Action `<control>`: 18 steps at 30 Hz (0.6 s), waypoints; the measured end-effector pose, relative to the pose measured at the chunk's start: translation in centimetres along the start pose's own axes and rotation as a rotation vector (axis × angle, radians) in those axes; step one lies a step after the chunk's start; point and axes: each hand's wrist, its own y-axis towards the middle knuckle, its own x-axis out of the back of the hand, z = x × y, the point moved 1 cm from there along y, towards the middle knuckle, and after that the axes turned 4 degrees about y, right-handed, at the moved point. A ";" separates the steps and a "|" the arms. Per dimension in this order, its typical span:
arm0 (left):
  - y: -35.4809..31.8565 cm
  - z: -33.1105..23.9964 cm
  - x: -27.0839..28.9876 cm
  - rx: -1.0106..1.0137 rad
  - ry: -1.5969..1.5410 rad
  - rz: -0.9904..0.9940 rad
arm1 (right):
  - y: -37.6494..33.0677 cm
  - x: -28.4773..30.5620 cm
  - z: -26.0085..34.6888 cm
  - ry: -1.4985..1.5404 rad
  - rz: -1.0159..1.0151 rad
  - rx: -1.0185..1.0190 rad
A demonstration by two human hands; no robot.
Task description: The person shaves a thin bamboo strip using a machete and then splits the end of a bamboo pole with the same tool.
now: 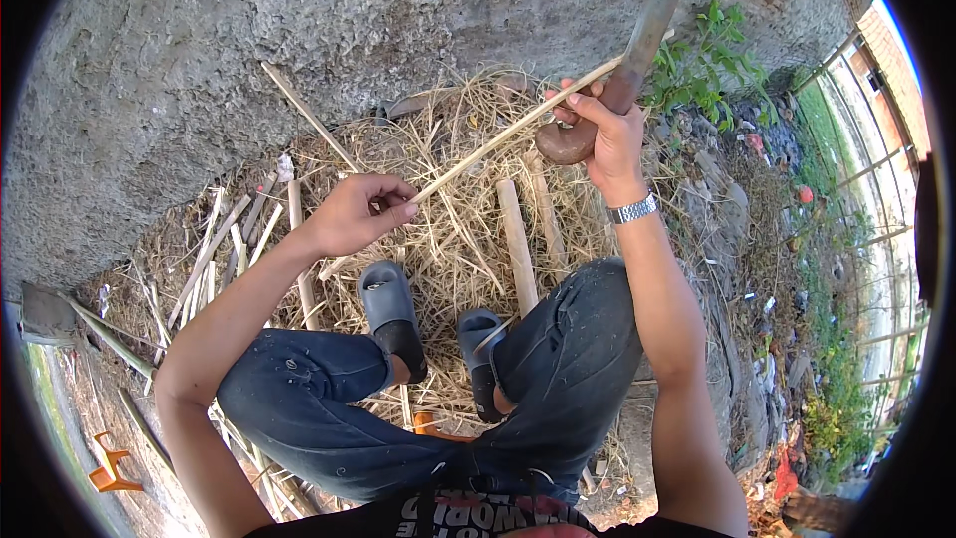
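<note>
Nearest the camera, the person's knees in dark blue denim trousers fold up from the lower edge, and two feet in grey rubber slide sandals rest on a bed of dry yellow straw and shavings. A small orange plastic piece lies on the bare ground at lower left.

Above the knees, the left hand is closed around the near end of a long thin pale bamboo strip, fingers curled and thumb pressed against it. The strip runs up and to the right from that fist to the right hand, which wears a silver metal wristwatch. The right hand grips the brown wooden handle of a heavy chopping knife with a long dull metal blade; the fingers wrap tight around the handle, and the blade points up and away. The strip crosses the handle at those fingers, touching them.

On the straw beyond the feet lie several short split bamboo lengths. Farther off stands a rough grey rendered wall, with a green leafy weed beside it at right.
</note>
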 end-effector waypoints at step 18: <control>0.1 0.4 -0.2 0.022 -0.003 0.019 | -0.1 0.0 0.0 -0.025 0.004 -0.007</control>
